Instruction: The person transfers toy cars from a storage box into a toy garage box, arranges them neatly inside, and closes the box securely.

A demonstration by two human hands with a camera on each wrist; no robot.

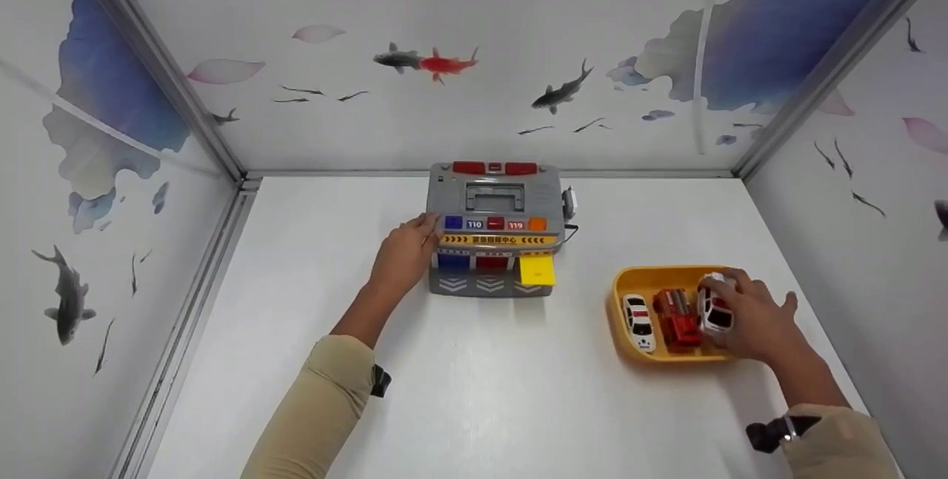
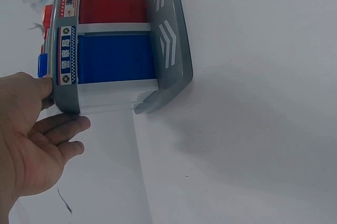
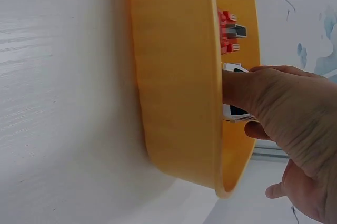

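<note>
A grey toy emergency station [image 1: 495, 198] stands towards the back of the white table, with blue and red garage doors and a raised yellow flap [image 1: 537, 270]. My left hand [image 1: 404, 253] holds its left corner; in the left wrist view, fingers [image 2: 63, 129] lie along its side. To the right is a yellow tray [image 1: 621, 331] with a white toy car [image 1: 638, 322] and a red toy fire truck [image 1: 678, 320] in it. My right hand [image 1: 759, 316] reaches over the tray's right side and grips another white toy car [image 1: 715, 312], partly hidden by the fingers.
White panels printed with fish and petals close in the back and both sides of the table [image 1: 459, 390]. A small white part [image 1: 569, 203] and a black cord [image 1: 571, 231] stick out at the station's right side.
</note>
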